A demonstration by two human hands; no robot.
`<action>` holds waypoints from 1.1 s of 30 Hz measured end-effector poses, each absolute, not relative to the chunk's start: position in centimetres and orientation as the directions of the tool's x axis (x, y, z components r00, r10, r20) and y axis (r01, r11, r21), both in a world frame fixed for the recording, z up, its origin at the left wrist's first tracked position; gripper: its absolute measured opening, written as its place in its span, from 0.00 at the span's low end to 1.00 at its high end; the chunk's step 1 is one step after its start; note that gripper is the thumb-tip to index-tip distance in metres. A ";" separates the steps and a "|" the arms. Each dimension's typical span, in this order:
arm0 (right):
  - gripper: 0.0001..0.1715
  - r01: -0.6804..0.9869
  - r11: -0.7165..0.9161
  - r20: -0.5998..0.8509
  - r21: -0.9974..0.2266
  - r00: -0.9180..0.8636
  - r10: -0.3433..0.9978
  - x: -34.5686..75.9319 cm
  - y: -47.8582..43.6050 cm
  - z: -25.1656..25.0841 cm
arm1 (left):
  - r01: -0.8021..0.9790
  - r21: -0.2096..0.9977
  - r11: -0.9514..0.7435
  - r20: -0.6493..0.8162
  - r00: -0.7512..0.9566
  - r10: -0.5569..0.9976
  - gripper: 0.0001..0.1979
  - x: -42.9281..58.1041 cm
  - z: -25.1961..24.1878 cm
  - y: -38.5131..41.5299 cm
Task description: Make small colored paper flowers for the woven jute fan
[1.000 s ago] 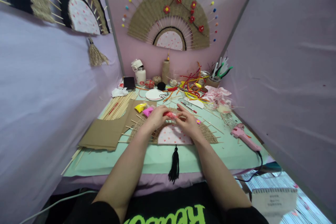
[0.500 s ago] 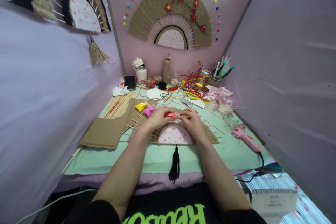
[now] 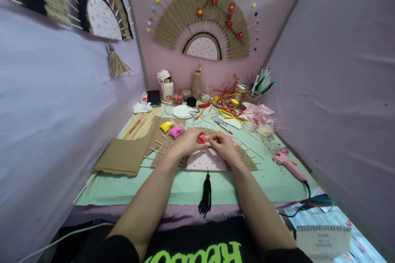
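A small clear bag of red modelling clay point(image 3: 202, 138) is held between my hands, above a woven fan point(image 3: 163, 153). My left hand point(image 3: 189, 141) grips the bag's full part, fingers curled round it. The fingertips of my right hand point(image 3: 222, 144) pinch the bag's clear end. Below them, the fan's dotted white half-circle point(image 3: 206, 160) faces up, and a black tassel point(image 3: 205, 197) hangs from its bottom edge. Left of my hands lie bags of yellow clay point(image 3: 166, 126) and pink clay point(image 3: 176, 131).
A pink glue gun point(image 3: 290, 164) lies at the right with its cord over the edge. Cardboard point(image 3: 120, 157) and thin sticks point(image 3: 140, 125) lie at the left. Pipe cleaners point(image 3: 228, 100), a white bottle point(image 3: 166, 88) and a pen point(image 3: 224, 127) are farther back. A finished fan point(image 3: 175, 20) hangs on the wall.
The red clay bag has turned in my hands and shows more of its round side. My right fingers have shifted slightly along its clear end. The view has tilted a little.
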State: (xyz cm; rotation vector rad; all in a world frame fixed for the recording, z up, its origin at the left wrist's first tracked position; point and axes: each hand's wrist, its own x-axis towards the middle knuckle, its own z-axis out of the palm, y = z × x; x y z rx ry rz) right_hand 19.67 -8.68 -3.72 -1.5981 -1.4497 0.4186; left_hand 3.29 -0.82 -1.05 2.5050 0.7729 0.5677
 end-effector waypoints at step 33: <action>0.17 -0.257 0.075 0.018 -0.963 0.215 0.976 19.4 -9.0 -3.3 | 0.330 0.804 -0.494 0.193 0.641 0.743 0.27 2.6 0.4 -1.3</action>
